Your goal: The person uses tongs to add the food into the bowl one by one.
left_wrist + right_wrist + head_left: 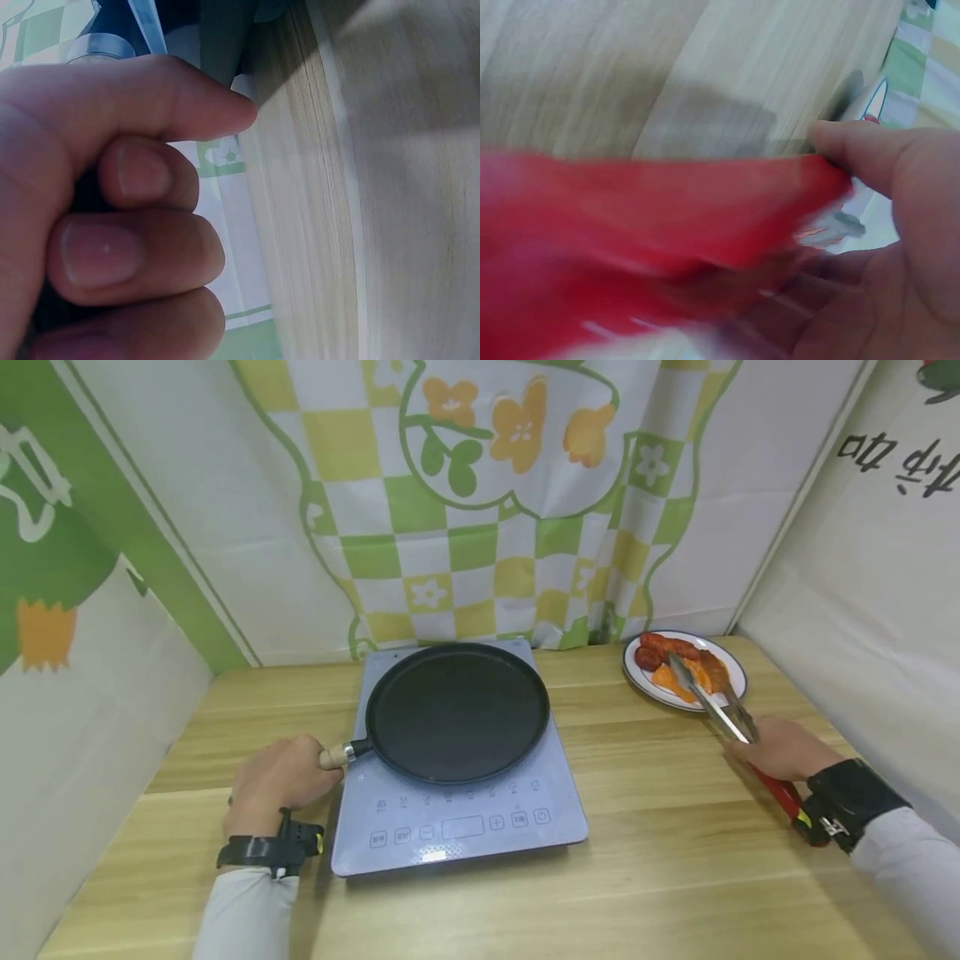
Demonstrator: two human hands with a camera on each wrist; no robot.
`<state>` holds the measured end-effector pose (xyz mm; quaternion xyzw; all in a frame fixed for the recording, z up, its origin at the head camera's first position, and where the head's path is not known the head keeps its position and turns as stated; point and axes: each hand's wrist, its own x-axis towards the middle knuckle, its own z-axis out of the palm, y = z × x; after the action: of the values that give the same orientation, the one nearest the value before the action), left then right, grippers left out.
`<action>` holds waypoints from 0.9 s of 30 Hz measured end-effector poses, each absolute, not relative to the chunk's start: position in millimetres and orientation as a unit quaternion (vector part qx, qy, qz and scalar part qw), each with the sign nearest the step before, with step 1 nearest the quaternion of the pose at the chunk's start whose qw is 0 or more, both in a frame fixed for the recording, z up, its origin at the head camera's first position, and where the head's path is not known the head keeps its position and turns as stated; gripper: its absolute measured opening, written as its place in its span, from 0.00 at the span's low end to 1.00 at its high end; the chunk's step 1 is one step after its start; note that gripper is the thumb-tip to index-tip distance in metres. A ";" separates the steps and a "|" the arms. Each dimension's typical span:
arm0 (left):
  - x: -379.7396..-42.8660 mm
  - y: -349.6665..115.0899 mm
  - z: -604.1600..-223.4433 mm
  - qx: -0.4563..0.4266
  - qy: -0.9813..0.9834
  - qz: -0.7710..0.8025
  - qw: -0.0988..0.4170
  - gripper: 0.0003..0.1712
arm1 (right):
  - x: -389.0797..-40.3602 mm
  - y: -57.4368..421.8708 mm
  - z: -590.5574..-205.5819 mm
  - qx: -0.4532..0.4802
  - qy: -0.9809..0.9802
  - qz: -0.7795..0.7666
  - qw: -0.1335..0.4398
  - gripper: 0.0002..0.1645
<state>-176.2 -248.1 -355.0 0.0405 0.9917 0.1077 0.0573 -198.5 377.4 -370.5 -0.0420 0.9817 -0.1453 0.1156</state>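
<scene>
My left hand (277, 781) grips the wooden-tipped handle (333, 757) of a round, flat black pan (457, 714). In the left wrist view the fingers (105, 251) are curled with the thumb above them. The pan sits bare on a grey induction cooktop (465, 852). On the right, my right hand (787, 748) holds metal tongs (709, 703) with red handles (667, 214). Their tips reach over a white plate (634, 675) holding reddish sausages (667, 644), orange food (669, 683) and a brown piece (714, 672). Whether the tips pinch any food, I cannot tell.
A wooden table (630, 877) carries everything. Behind it hangs a checked green and yellow curtain (480, 552). White panels stand at the left (90, 760) and right (870, 610), close beside the table edges.
</scene>
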 end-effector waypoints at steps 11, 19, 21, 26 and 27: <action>-176.4 -247.9 -354.9 0.035 0.992 0.104 0.060 0.19 | -190.7 389.2 -367.8 -0.030 0.968 -0.218 0.123 0.30; -177.4 -248.2 -353.7 0.036 0.992 0.106 0.055 0.18 | -193.6 392.8 -369.2 -0.038 0.981 -0.177 0.066 0.30; -177.2 -248.4 -353.6 0.035 0.992 0.106 0.054 0.18 | -195.4 393.3 -369.5 -0.037 0.986 -0.157 0.046 0.32; -176.8 -247.9 -353.4 0.035 0.992 0.105 0.053 0.18 | -196.5 395.6 -366.2 -0.031 0.991 -0.125 0.024 0.34; -176.8 -247.6 -353.4 0.035 0.992 0.105 0.054 0.18 | -195.9 395.8 -364.9 -0.028 0.992 -0.120 0.025 0.35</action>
<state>-176.8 -247.6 -353.4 0.0351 0.9924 0.1050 0.0538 -195.9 395.8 -364.9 -0.0276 0.9921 -0.1201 0.0251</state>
